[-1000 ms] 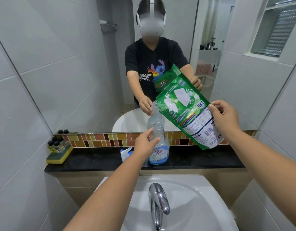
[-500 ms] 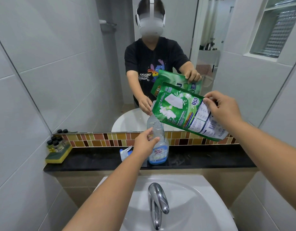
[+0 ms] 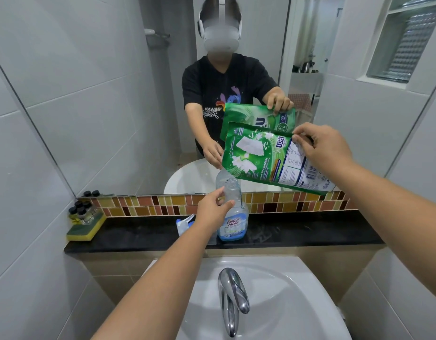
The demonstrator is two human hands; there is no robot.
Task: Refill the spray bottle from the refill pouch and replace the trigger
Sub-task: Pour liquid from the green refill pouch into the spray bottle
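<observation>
A clear spray bottle (image 3: pixel 233 222) with a blue "King's Stella" label stands uncapped on the black ledge (image 3: pixel 298 235). My left hand (image 3: pixel 212 209) grips its neck. My right hand (image 3: pixel 322 148) holds the green refill pouch (image 3: pixel 266 158) by its upper edge, tipped almost flat, with its lower left corner right over the bottle's open mouth. The blue and white trigger head (image 3: pixel 183 224) lies on the ledge just left of the bottle, partly hidden by my left wrist.
A yellow-green sponge (image 3: pixel 85 230) carrying several small dark-capped bottles (image 3: pixel 80 211) sits at the ledge's left end. A mirror (image 3: pixel 113 94) rises behind the ledge. Below are the white sink (image 3: pixel 298 303) and a chrome tap (image 3: pixel 232 295).
My right hand has risen and tipped the pouch from a steep slant to nearly level, bringing its corner down to the bottle's mouth. My left hand has stayed on the bottle's neck.
</observation>
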